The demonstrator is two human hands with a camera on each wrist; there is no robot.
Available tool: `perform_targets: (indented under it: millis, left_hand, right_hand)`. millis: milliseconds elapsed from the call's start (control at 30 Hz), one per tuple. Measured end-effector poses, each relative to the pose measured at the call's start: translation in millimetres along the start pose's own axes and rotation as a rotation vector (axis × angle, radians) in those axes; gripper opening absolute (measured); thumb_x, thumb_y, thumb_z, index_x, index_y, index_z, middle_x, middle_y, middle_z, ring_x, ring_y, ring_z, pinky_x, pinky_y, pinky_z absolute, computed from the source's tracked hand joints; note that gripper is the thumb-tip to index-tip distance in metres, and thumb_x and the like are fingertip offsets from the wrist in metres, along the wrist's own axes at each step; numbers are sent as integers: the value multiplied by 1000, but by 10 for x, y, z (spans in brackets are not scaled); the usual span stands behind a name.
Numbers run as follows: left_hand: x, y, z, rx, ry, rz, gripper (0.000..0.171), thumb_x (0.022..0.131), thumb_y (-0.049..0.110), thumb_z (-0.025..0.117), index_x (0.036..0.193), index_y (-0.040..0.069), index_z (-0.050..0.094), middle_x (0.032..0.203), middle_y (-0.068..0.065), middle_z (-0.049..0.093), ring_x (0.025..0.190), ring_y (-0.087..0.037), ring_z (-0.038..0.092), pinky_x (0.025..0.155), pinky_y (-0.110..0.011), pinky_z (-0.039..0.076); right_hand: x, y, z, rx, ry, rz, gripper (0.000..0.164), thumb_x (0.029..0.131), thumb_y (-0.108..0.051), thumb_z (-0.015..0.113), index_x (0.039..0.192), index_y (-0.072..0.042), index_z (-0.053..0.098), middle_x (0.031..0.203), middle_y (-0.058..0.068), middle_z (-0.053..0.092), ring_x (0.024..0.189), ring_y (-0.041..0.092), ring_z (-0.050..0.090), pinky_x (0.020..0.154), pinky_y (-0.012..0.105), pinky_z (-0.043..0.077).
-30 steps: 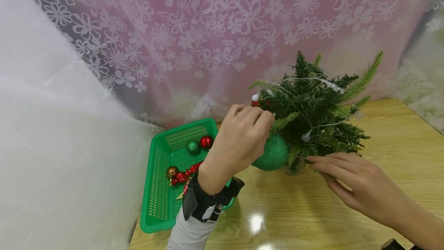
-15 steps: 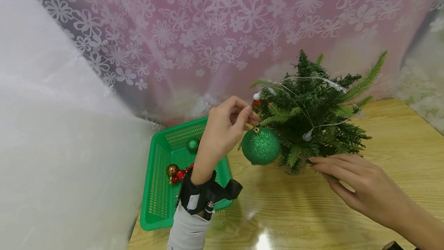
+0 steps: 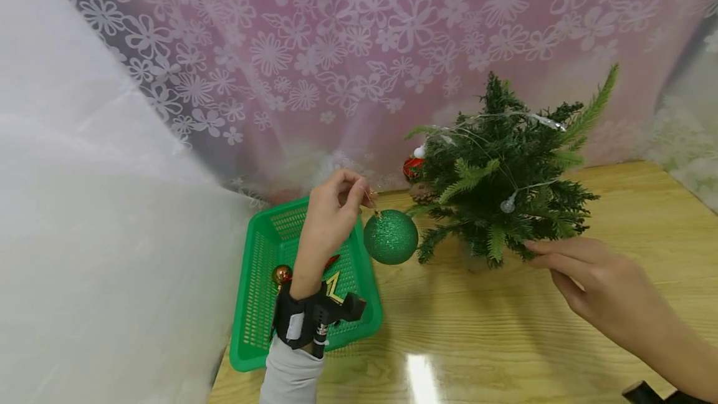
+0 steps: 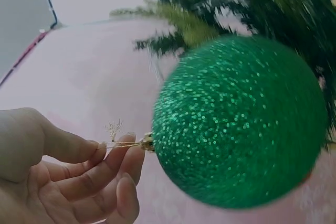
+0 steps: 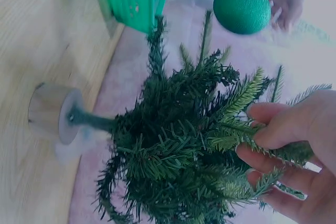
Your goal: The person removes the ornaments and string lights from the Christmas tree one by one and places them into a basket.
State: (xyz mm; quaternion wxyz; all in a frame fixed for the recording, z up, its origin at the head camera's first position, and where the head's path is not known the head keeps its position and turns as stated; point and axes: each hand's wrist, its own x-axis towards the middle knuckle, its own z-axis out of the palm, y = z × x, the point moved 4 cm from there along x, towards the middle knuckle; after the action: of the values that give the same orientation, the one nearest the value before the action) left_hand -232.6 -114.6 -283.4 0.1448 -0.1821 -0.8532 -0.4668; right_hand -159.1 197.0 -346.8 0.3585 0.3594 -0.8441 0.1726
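By a thin gold string loop [image 4: 126, 144], my left hand [image 3: 325, 220] pinches a large green glitter ball ornament [image 3: 391, 237]. The ball hangs beside the basket's right rim, apart from the small Christmas tree [image 3: 505, 173]. On the tree's near right side, my right hand [image 3: 606, 279] pinches a lower branch between thumb and fingers; the right wrist view shows these fingers around a light green branch [image 5: 231, 129]. A red ornament [image 3: 413, 168] sits at the tree's left. Clear wire with a round bulb [image 3: 508, 204] runs across the needles.
Left of the tree stands a green plastic basket [image 3: 240, 329], holding a copper-coloured ball [image 3: 282, 274] and a gold star-shaped piece [image 3: 333, 285]; my left arm hides part of its inside. A floral curtain [image 3: 336, 67] hangs behind the wooden table [image 3: 477, 341]. The tree has a round wooden base [image 5: 52, 111].
My left hand has drawn the green ball leftward from the tree toward the basket. My right hand keeps its pinch on the branch and has shifted slightly right.
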Motion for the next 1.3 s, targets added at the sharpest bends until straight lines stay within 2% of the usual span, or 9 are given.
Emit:
perform_targets:
  millis: [233, 333, 433, 500, 600, 767, 933, 1167, 1300]
  left_hand:
    - [-115, -292, -215, -9, 41, -64, 12, 102, 10, 50, 102, 2, 59, 86, -12, 71, 76, -23, 69, 67, -32, 53]
    - [-189, -421, -308, 16, 65, -105, 13, 102, 11, 49, 101, 1, 58, 85, -13, 71, 77, -25, 68, 70, -36, 54]
    - [-273, -590, -407, 74, 107, -143, 14, 103, 12, 49, 101, 1, 57, 85, -12, 70, 78, -25, 66, 73, -37, 53]
    - [-339, -729, -470, 110, 135, -168, 14, 103, 12, 48, 101, 1, 57, 83, -12, 69, 77, -25, 65, 70, -34, 51]
    - [-439, -950, -542, 168, 157, -209, 13, 102, 11, 49, 101, 2, 58, 79, -11, 68, 69, -22, 60, 60, -29, 44]
    - [-565, -1357, -550, 301, 112, -270, 13, 101, 8, 51, 95, 0, 61, 71, -8, 65, 54, -16, 51, 49, -26, 36]
    - [-702, -1691, -466, 476, 0, -362, 14, 99, 6, 53, 91, -2, 61, 67, -7, 61, 51, -14, 49, 48, -28, 37]
    - [-734, -1741, -336, 630, -158, -418, 10, 96, 7, 59, 91, -1, 63, 81, -13, 63, 60, -19, 55, 52, -33, 42]
    - [-691, -1515, -180, 739, -124, -289, 12, 92, 11, 67, 85, 1, 63, 86, -17, 58, 67, -29, 57, 53, -39, 46]
  right_hand:
    - [-54, 266, -64, -62, -49, 44, 68, 103, -39, 17, 80, -8, 73, 99, 12, 71, 77, 30, 66, 55, 30, 47]
    - [-107, 379, -78, -62, -62, 68, 44, 102, -19, 35, 82, -8, 72, 102, 14, 70, 83, 32, 65, 64, 33, 47]
    - [-160, 494, -75, -59, -69, 91, 24, 82, 11, 56, 83, -7, 72, 104, 14, 70, 86, 33, 65, 72, 37, 46]
    - [-180, 565, -69, -56, -70, 106, 38, 61, 25, 66, 82, -6, 72, 104, 14, 70, 85, 33, 65, 80, 36, 46]
    - [-192, 664, -69, -62, -67, 109, 42, 55, 29, 69, 79, -6, 71, 102, 13, 71, 84, 33, 65, 91, 25, 43]
    - [-205, 787, -90, -74, -58, 104, 38, 61, 28, 63, 77, -5, 69, 101, 14, 70, 85, 36, 64, 103, 3, 15]
    - [-211, 861, -68, -70, -54, 89, 41, 53, 32, 65, 70, -6, 66, 97, 16, 70, 80, 36, 63, 103, 2, 13]
    - [-263, 949, -41, -75, -82, 107, 46, 51, 36, 66, 65, -7, 61, 96, 20, 70, 82, 36, 62, 113, 21, 23]
    - [-258, 955, -31, -82, -89, 101, 44, 52, 35, 65, 66, -6, 61, 95, 21, 69, 84, 36, 61, 113, 29, 25]
